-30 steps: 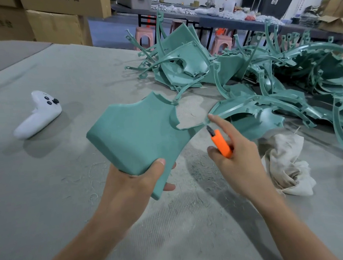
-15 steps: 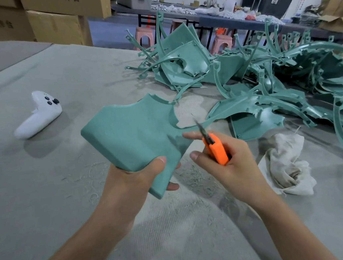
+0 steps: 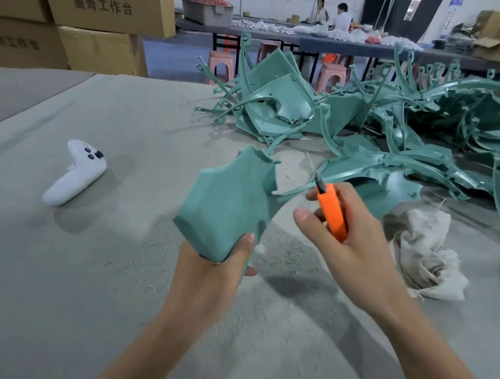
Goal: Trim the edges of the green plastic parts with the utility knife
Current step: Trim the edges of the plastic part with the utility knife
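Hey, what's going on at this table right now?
A person is trimming green plastic parts by hand. The left hand grips one green part by its lower corner, above the grey table. The right hand holds an orange utility knife, blade up beside the part's right edge; contact is too blurred to tell. A pile of green parts lies behind.

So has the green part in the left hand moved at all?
Yes. The part has swung right, away from the still controller; the gap between them has widened.
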